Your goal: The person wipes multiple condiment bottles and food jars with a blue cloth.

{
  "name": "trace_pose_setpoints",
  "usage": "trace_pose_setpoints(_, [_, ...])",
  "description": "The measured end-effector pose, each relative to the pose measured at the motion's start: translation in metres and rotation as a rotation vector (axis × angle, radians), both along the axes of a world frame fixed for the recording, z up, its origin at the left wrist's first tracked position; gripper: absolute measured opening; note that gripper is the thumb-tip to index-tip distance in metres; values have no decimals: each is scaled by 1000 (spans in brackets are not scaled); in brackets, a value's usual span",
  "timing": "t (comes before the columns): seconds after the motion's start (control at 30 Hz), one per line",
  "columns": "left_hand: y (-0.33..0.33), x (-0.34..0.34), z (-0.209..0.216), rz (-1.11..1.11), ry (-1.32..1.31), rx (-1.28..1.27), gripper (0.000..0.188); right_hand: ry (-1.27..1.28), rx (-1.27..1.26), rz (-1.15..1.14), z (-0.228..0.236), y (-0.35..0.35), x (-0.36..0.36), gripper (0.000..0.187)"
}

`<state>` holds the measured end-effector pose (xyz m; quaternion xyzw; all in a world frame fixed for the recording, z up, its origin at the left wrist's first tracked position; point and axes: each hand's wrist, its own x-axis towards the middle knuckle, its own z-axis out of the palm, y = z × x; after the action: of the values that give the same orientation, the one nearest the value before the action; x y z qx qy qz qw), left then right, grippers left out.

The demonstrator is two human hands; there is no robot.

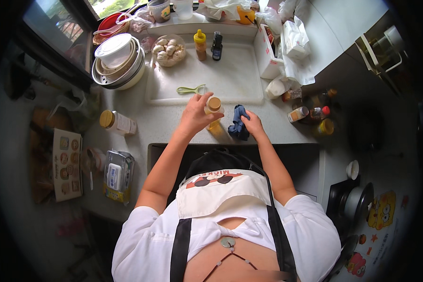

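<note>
Near the counter's front edge stands a small clear bottle (215,125) with an orange-brown cap and yellowish contents. My left hand (196,113) is curved around its upper part, the thumb across the near side and the fingers on the far left. To its right, my right hand (254,124) grips a crumpled dark blue cloth (238,123) between thumb and fingers, just above the counter. A green peeler (191,90) lies beyond my left hand, on the near part of a white tray (239,77).
The tray also bears a bag of garlic bulbs (168,50), a yellow-capped bottle (200,45) and a dark bottle (216,46). Stacked bowls (119,61), a tipped jar (118,122) and a wipes pack (119,175) are left. Several sauce bottles (320,113) stand right. A drawer (305,164) is open below.
</note>
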<state>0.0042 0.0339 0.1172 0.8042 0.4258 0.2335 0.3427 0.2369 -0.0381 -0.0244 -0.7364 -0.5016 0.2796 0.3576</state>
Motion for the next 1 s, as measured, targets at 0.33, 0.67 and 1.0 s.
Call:
trace_pose_setpoints(0.33, [-6, -3, -15, -103, -16, 121, 56, 672, -32, -96, 33, -12, -65, 32])
trace_pose_setpoints(0.67, [-40, 6, 2, -106, -177, 264, 54, 533, -189, -97, -7, -23, -42, 24])
trace_pose_setpoints(1.0, [-57, 76, 17, -114, -335, 168, 53, 1355, -244, -15, 16, -46, 29, 35])
